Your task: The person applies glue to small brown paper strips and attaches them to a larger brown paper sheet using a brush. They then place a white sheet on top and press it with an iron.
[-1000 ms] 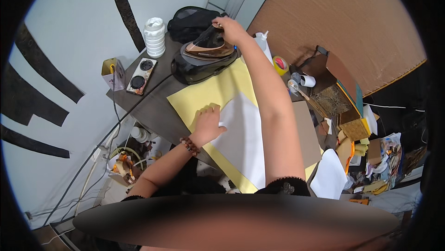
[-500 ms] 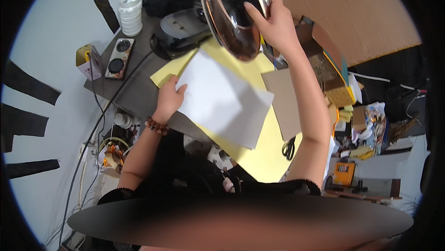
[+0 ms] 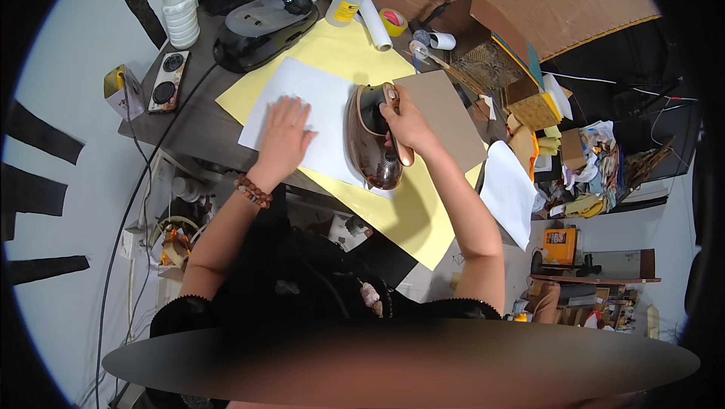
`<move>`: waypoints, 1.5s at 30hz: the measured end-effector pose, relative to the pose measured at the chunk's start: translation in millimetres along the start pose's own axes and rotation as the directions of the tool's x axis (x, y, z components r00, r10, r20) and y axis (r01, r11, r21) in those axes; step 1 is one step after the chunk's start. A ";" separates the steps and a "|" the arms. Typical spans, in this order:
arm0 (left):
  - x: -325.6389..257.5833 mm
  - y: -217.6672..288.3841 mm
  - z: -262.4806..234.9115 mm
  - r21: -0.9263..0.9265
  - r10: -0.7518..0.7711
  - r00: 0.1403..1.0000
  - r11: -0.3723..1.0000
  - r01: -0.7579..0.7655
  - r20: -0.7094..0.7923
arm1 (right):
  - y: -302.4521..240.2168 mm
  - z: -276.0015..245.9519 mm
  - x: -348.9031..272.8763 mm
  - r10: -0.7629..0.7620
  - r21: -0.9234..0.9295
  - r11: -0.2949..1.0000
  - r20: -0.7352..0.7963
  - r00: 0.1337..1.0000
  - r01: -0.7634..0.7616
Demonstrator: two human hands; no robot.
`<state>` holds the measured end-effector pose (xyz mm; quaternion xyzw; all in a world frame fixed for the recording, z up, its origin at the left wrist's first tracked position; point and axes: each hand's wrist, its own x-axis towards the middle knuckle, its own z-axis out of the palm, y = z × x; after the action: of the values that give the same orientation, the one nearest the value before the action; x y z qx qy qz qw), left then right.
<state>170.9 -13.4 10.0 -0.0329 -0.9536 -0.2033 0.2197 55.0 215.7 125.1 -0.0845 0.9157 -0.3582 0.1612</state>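
My right hand (image 3: pixel 408 118) grips the handle of a brown and black clothes iron (image 3: pixel 365 141). The iron's long side lies over the right part of a white paper sheet (image 3: pixel 321 77); whether its soleplate touches the paper everywhere I cannot tell. Fingers spread, my left hand (image 3: pixel 283 137) rests flat on the left part of that sheet. Below the white paper lies a larger yellow sheet (image 3: pixel 411 224). A grey-brown cardboard sheet (image 3: pixel 445 114) is just right of my right hand, partly over the yellow one. The iron's black stand (image 3: pixel 264 31) is at the back left.
At the back are a glue bottle (image 3: pixel 347 5), a white tube (image 3: pixel 375 25) and a yellow tape roll (image 3: pixel 393 21). A phone-like case (image 3: pixel 168 82) and white jar (image 3: pixel 180 16) stand left, near a black cable (image 3: pixel 162 152). An open box (image 3: pixel 495 50) is at the right.
My right hand has brought the iron down from the air onto the white paper. My left hand has moved from the paper's left edge to lie flat upon it. The view has shifted.
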 end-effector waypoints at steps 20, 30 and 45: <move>-24.3 8.0 26.4 0.028 -0.022 0.999 0.999 0.023 -0.031 | 34.9 -64.8 37.9 -0.251 -0.440 0.873 -0.031 0.967 0.212; -25.7 -1.7 28.7 -0.185 -0.080 0.981 0.982 0.047 -0.179 | 22.0 -50.2 25.4 -0.464 -0.632 0.651 0.106 0.880 0.419; -27.0 1.1 18.3 -0.313 -0.123 0.965 0.949 0.046 -0.231 | 26.0 -27.9 -85.9 -0.559 -0.582 0.531 0.306 0.771 0.616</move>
<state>188.0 -4.3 -16.2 0.0005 -0.8763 -0.3600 0.3203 124.2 275.3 146.8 -0.4525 0.8902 -0.0447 0.0286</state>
